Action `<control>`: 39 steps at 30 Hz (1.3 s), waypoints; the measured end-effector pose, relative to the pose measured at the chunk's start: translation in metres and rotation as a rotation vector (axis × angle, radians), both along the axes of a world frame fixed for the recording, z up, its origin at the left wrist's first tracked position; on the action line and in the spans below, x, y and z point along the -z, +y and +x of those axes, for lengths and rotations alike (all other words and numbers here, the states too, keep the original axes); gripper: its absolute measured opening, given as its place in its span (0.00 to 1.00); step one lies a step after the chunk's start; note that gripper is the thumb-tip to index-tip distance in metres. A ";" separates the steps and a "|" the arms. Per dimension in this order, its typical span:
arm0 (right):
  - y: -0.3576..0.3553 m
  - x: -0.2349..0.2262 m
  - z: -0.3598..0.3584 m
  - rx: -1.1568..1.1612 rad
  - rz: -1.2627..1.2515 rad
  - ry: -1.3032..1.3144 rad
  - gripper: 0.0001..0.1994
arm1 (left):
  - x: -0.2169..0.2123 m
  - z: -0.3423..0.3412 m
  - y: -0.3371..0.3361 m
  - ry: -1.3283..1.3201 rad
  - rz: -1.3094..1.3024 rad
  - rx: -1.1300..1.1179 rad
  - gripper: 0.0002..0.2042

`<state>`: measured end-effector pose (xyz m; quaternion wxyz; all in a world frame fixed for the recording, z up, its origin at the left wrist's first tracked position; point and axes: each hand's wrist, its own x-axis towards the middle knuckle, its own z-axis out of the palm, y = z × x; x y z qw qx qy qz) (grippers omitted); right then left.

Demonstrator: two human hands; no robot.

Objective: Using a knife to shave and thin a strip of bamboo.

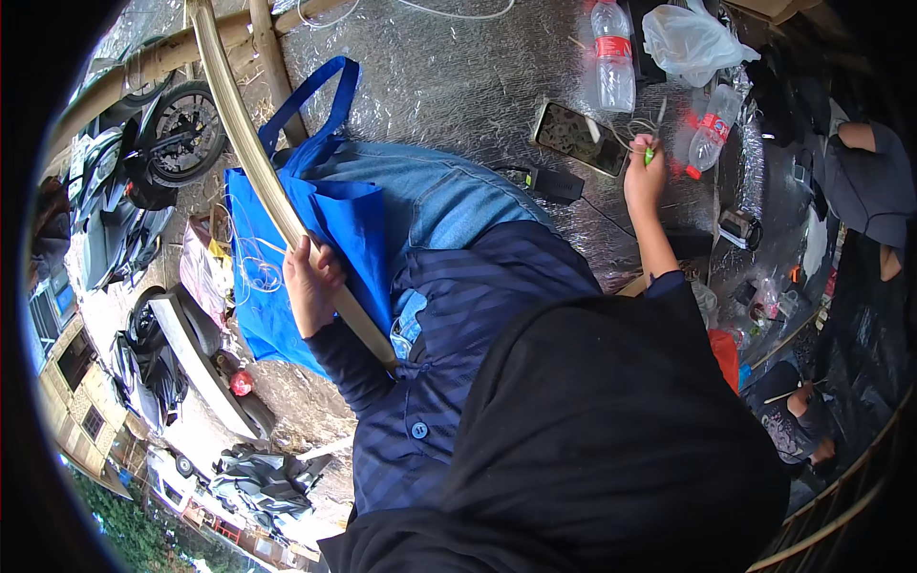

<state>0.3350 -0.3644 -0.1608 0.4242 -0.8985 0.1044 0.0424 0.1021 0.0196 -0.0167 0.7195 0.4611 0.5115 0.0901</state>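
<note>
My left hand (310,282) is closed around a long pale bamboo strip (250,143). The strip curves from the top of the view down to my lap. Right behind that hand, a blue fabric bag (287,315) with a loop handle rests against my jeans-clad leg. My right hand (645,181) reaches forward over the silver foil mat (449,86) and grips a thin tool with a green handle (650,151). It is next to a phone (578,138) lying flat on the mat. My dark head cover and striped shirt fill the lower middle.
Two plastic bottles (612,57) (712,132) and a white plastic bag (693,43) lie beyond the phone. A black charger block (554,183) lies near my knee. Parked motorbikes (143,143) stand on the ground below at left. Other people (864,177) sit at right.
</note>
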 end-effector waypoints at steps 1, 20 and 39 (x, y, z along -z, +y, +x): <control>0.001 0.002 0.000 -0.001 0.001 0.000 0.14 | 0.000 0.000 0.001 -0.011 -0.009 0.004 0.11; 0.194 -0.015 0.111 -0.755 0.591 0.069 0.17 | 0.004 -0.018 0.008 -0.142 -0.073 -0.027 0.10; 0.114 -0.018 0.040 -0.057 0.218 0.460 0.14 | 0.010 -0.026 0.025 -0.096 -0.144 -0.125 0.11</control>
